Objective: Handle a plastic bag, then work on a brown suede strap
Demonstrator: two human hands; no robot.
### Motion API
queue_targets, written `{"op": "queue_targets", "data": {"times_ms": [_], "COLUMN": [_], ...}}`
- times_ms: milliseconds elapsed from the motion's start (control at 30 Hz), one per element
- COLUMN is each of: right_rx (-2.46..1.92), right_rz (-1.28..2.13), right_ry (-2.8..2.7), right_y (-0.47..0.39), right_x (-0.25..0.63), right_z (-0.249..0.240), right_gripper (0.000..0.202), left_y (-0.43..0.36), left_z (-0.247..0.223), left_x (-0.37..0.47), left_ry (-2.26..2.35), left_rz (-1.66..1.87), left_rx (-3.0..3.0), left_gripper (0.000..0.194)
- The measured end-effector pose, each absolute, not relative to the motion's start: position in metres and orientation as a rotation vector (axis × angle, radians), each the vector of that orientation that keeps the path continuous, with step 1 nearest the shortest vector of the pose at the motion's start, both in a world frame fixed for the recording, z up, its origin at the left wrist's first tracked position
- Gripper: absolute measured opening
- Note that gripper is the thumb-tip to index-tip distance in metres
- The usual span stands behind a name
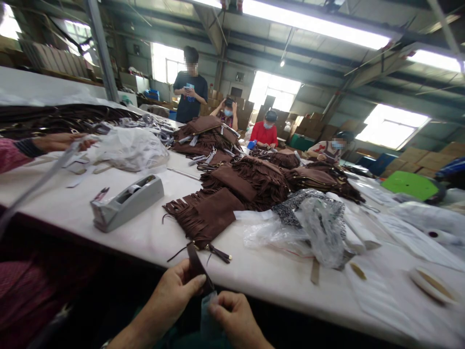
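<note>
At the table's near edge, my left hand (172, 295) is closed on a dark brown strap (196, 264). The strap runs up to a brown fringed bag (214, 215) lying flat on the table. Just to the right and lower, my right hand (236, 315) pinches a pale, translucent wrapping strip (208, 312) at the strap's lower end. A dark zipper tassel (221, 253) hangs off the bag's near edge, close above my hands. Whether the strip is plastic or tissue I cannot make out.
A grey tape dispenser (129, 201) stands left on the white table (145, 240). Piled brown bags (250, 182) lie behind, crumpled clear plastic (321, 228) and a tape roll (432, 285) to the right. At left, a co-worker's hand (61, 143) holds a pale strip. Several people are across the table.
</note>
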State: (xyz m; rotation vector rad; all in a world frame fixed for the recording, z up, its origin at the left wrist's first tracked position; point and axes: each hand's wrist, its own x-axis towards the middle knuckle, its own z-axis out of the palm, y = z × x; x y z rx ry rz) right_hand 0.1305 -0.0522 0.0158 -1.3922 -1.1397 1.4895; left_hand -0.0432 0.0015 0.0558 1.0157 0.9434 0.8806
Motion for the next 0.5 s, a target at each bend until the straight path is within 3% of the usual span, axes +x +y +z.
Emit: {"op": "queue_targets", "data": {"times_ms": [500], "right_rx": [-1.478], "right_rz": [1.492], "right_ry": [-1.115], "right_y": [-0.053], "right_x": [0.128], "right_z": [0.009], "right_gripper": [0.057], "left_y": [-0.003], "left_z": [0.068], "left_x": [-0.045], "left_ry": [1.159], "left_rz": [0.866], "left_rx": [1.367], "left_gripper": [0.024]}}
